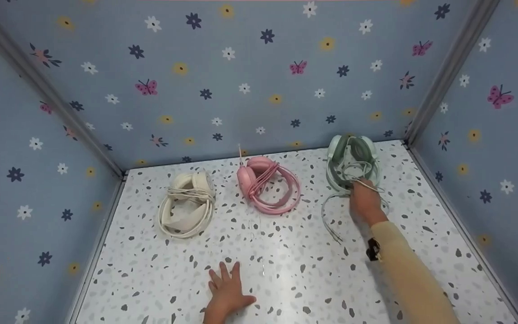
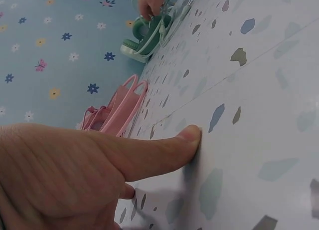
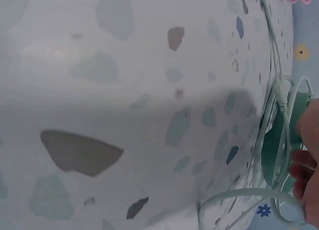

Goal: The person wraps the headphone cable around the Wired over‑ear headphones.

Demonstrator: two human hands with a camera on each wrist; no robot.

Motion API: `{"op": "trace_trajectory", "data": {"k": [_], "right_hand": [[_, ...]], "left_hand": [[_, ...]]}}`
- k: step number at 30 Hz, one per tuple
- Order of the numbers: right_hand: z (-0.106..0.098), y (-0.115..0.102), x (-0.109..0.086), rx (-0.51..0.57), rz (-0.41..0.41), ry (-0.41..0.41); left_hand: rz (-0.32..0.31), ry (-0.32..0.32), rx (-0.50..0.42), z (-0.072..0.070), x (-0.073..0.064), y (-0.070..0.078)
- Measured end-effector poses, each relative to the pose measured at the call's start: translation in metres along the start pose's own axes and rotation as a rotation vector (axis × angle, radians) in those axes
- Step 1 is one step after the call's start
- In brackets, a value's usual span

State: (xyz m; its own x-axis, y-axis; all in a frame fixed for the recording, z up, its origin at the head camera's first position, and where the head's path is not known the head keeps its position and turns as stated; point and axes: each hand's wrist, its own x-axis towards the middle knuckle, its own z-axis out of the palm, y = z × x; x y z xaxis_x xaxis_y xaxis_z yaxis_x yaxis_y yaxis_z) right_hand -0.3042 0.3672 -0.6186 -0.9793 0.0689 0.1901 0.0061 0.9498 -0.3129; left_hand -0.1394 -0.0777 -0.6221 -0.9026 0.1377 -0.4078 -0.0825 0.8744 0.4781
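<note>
Green headphones [image 1: 333, 157] with a loose pale cable [image 1: 326, 220] lie at the back right of the speckled tabletop. My right hand [image 1: 367, 202] grips their near side with curled fingers, and a strand of cable passes over it. In the right wrist view, the curled fingers [image 3: 301, 172] are beside the green band [image 3: 271, 155], partly hidden at the frame's edge. My left hand [image 1: 227, 290] rests on the tabletop near the front, fingers spread, holding nothing. Pink headphones [image 1: 265, 168] with a wound cable lie at the back middle, and cream headphones [image 1: 191, 220] lie to their left.
Blue flowered panels [image 1: 250, 81] stand at the back and both sides of the white speckled tabletop [image 1: 286, 261]. Grey metal strips [image 1: 443, 63] run along the panel corners. A black clip-like item [image 1: 373, 249] sits on the right sleeve [image 1: 407, 270].
</note>
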Motion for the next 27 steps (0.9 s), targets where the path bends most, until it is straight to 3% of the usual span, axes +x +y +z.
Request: {"op": "trace_trajectory", "data": {"k": [5,10,15,19,23,25,27], "right_hand": [[0.005,-0.003,0.003,0.025,-0.015,-0.007],[0.008,-0.015,0.005,-0.168,0.013,-0.038],[0.003,-0.030,0.016,-0.290,-0.032,-0.092],[-0.011,-0.044,0.018,-0.269,-0.006,-0.189],[-0.046,-0.061,0.022,-0.185,0.057,-0.232],[-0.068,-0.066,0.026,-0.077,0.068,-0.248],[-0.089,-0.068,0.031,0.108,0.078,-0.294]], "left_hand": [[-0.008,-0.013,0.001,-0.003,-0.001,-0.006],[-0.017,-0.016,-0.030,-0.002,-0.007,-0.010],[0.002,0.008,-0.050,0.000,-0.007,-0.010],[0.024,0.001,-0.070,0.003,-0.006,-0.010],[0.025,-0.011,-0.066,0.006,-0.004,-0.009],[0.017,-0.012,-0.058,0.005,-0.002,-0.009],[0.013,-0.012,-0.052,0.005,0.000,-0.008]]}}
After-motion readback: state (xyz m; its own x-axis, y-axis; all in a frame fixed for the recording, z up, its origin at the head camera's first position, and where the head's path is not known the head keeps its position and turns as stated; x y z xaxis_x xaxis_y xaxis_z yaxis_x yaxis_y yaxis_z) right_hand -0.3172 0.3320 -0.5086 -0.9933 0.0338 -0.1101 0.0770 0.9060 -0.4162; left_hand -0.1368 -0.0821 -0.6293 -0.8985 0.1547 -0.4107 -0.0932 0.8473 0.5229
